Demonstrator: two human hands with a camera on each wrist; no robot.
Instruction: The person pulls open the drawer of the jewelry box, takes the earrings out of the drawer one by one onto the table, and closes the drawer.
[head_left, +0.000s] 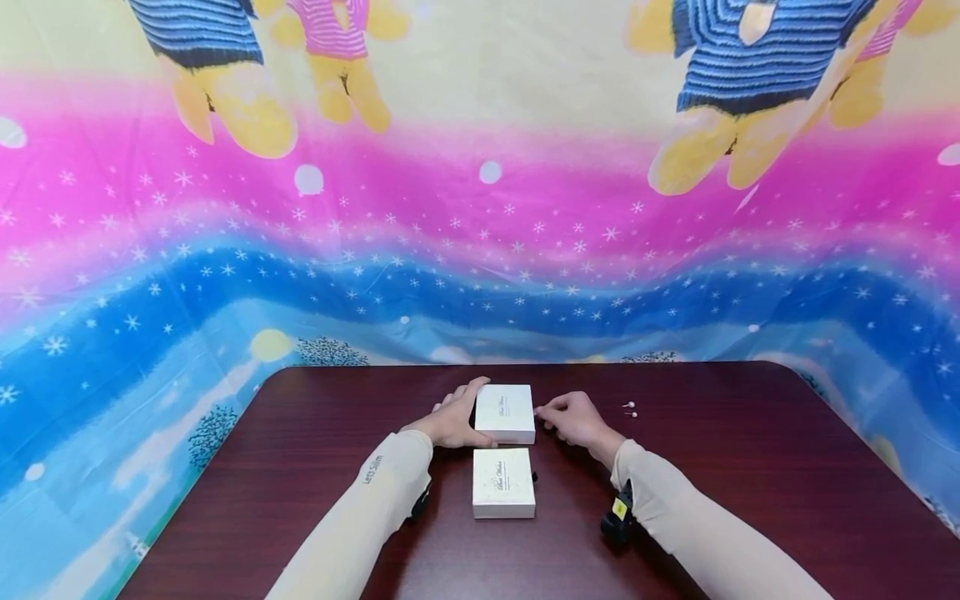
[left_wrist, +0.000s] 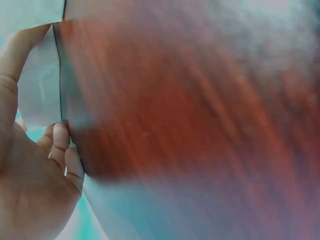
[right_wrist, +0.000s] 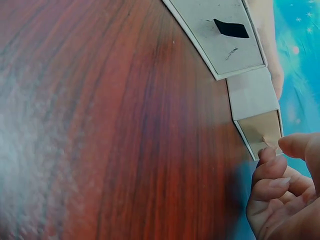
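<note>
A white box [head_left: 505, 410] with small print on its lid lies at the back of the table. My left hand [head_left: 452, 419] grips it from the left, thumb along the near side and fingers at the far side. At its right side, the thumb and forefinger of my right hand [head_left: 576, 417] pinch a small pale pull tab [right_wrist: 265, 140] on the tan end face. Just nearer lies a second white box [head_left: 504, 483], with a black ribbon tab [right_wrist: 232, 28] at its right end. Neither hand touches this one.
Two small pearl-like studs [head_left: 631, 408] lie on the dark red-brown table [head_left: 690, 450], right of my right hand. A printed cloth [head_left: 480, 208] hangs behind the table. Black wrist cameras [head_left: 618, 515] sit at both cuffs.
</note>
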